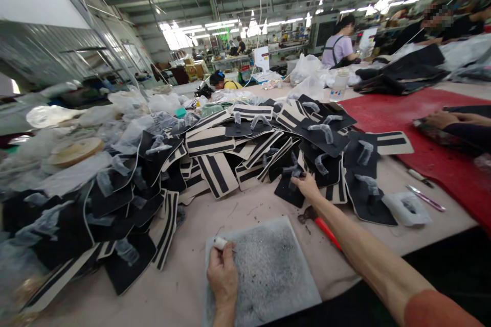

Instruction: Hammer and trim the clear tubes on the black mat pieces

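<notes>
My left hand [223, 272] is closed around a small tool with a white cylindrical handle [220, 243], over the left part of a worn pale board [264, 271]. What the tool's other end looks like is hidden. Out to the right, my right hand [307, 187] pinches a black panel [286, 193] near its plastic-wrapped strap, at the front edge of a heap. A hammer [326, 232] with a red handle lies under my right forearm. The heap holds many black panels with wrapped straps, and cream pieces with black stripes [217, 176].
Plastic bags and a tape roll [76, 152] lie at left. To the right are a white wrapped roll [407, 208], a pink-handled tool [425, 198], a white-handled tool [420, 178] and a red mat [387, 112]. A co-worker's hands [441, 120] rest over the mat.
</notes>
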The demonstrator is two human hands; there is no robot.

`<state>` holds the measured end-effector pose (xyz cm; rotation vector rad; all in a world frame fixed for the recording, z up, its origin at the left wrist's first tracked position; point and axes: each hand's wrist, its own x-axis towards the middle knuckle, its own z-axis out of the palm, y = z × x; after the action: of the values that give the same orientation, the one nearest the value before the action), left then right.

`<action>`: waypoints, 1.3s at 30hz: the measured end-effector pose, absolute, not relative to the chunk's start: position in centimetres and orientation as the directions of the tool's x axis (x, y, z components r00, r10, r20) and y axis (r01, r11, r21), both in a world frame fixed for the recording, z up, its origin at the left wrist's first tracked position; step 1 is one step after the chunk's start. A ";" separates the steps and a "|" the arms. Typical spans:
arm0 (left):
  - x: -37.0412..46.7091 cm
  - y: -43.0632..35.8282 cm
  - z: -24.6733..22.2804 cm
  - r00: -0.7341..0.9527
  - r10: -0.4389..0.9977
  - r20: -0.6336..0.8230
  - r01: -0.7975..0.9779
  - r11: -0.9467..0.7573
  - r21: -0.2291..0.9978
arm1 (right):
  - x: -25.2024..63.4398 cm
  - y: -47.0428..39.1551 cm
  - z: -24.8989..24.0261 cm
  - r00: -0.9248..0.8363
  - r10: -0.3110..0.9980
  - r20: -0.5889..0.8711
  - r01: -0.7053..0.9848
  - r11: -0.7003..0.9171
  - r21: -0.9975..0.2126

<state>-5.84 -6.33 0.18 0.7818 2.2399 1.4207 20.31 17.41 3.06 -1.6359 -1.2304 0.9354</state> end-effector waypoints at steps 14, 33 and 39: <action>-4.6 -6.8 -0.4 -0.748 0.664 0.028 0.232 0.222 0.947 | 17.2 5.8 7.2 -0.111 0.968 -0.224 0.124 -0.210 -0.970; 1.3 -0.6 1.3 -0.327 0.944 -0.034 -0.083 0.006 0.996 | 16.9 -4.7 3.6 -0.386 0.915 -0.119 0.526 0.112 -0.843; 1.5 0.5 -0.4 -0.311 0.950 -0.041 -0.068 0.021 0.997 | 17.2 -4.7 3.0 -0.409 0.902 -0.140 0.551 0.121 -0.826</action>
<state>1.47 0.52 -0.41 0.9713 1.4027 1.4431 17.21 -4.72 3.05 -1.4060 -2.0099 1.2006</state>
